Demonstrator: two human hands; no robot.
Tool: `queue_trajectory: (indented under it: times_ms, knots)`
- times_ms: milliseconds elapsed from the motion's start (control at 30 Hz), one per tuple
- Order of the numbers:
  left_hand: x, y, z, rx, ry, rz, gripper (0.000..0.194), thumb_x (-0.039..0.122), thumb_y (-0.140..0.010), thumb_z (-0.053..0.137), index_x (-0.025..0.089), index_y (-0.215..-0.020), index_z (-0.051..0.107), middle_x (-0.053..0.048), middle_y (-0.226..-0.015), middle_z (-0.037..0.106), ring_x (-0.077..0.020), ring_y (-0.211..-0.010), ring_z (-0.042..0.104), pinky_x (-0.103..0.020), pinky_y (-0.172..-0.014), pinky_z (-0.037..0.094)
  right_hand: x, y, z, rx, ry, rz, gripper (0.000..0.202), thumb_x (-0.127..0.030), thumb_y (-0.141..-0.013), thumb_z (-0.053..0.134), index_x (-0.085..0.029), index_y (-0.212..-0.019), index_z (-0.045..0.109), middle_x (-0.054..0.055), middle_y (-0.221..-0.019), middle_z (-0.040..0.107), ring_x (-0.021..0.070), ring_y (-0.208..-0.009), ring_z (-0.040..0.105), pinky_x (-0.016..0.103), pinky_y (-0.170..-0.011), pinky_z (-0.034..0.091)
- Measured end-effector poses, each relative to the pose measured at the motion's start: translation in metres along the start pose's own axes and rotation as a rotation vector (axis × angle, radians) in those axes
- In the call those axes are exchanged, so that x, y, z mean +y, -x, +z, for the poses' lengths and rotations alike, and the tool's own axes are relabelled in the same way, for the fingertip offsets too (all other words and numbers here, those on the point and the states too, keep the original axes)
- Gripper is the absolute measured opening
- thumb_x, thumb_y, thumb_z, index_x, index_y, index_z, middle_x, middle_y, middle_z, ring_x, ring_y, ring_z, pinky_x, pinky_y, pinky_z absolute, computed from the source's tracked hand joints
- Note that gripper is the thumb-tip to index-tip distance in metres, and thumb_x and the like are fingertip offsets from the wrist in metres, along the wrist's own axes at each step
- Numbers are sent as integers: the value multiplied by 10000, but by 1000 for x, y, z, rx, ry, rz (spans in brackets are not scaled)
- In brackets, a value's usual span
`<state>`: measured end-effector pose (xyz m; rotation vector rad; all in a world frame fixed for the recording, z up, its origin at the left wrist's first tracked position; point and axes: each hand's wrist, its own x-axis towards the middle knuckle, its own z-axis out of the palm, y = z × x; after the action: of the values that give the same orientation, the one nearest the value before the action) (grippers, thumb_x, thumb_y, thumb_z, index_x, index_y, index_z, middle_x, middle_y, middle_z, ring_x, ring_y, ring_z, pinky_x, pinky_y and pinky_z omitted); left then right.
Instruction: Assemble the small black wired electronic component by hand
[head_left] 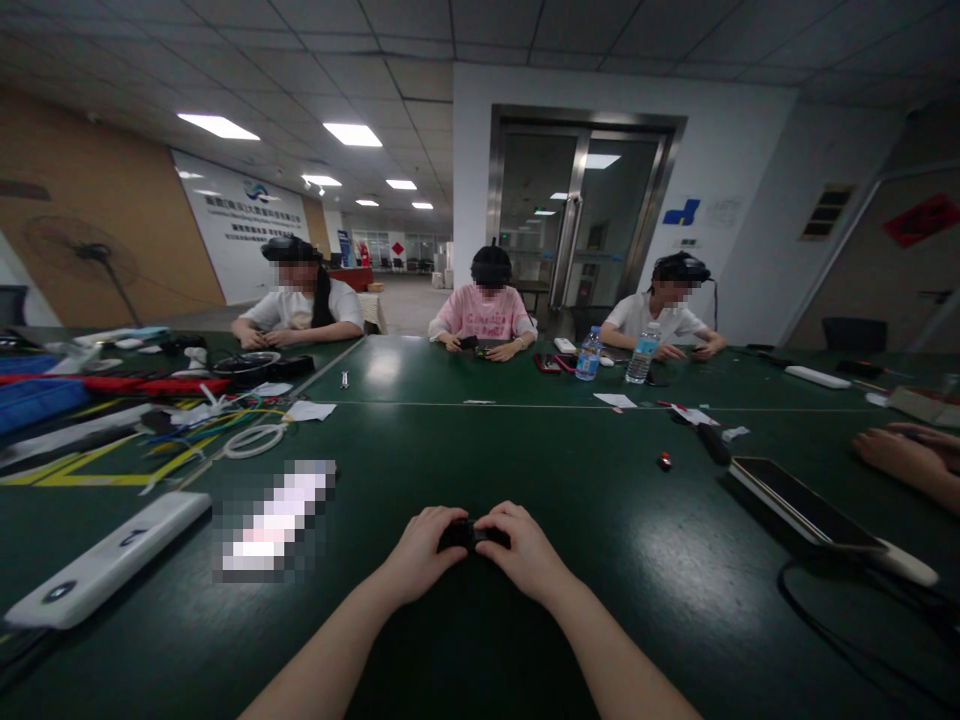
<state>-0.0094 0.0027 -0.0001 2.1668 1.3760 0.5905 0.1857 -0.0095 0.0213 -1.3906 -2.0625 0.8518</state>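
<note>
A small black object [471, 535] sits between my two hands, low in the middle of the view, over the dark green table [420, 450]. My left hand [429, 552] has its fingers and thumb closed on the left end of it. On the right end, my right hand [523, 550] grips it in the same way. The fingers partly cover the object, so its exact shape cannot be made out.
A white power bank [112, 560] and a pixelated bright item [279, 520] lie left. A phone [802, 500], a cable [847, 640] and a small red item [664, 461] lie right. Bottles [589, 355] stand farther back. Several people sit around the table.
</note>
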Motion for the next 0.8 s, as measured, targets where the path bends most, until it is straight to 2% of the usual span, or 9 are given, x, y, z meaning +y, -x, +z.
queue_trajectory:
  times_ms: [333, 600, 800]
  knots:
    - [-2, -2, 3, 25, -20, 23, 412, 260, -733, 607, 233, -1138, 535, -61, -1147, 582, -236, -1080, 506, -376, -950, 380, 2, -1, 4, 15, 17, 1, 194, -283, -753, 603, -313, -938, 651, 1, -972, 565, 201, -970, 500, 363, -874, 376]
    - [-1, -1, 2, 21, -6, 9, 411, 277, -735, 606, 242, -1139, 539, -60, -1154, 581, -234, -1088, 500, -383, -951, 380, 2, -2, 3, -3, 18, 67, 194, -333, -747, 604, -340, -935, 655, -7, -986, 537, 215, -974, 494, 365, -836, 394]
    - [-4, -2, 4, 22, -8, 18, 417, 290, -748, 596, 234, -1156, 528, -55, -1160, 578, -235, -1100, 493, -370, -949, 372, 8, -1, 2, 0, 17, -16, 278, -307, -744, 609, -376, -1014, 618, -17, -995, 536, 200, -981, 505, 346, -852, 397]
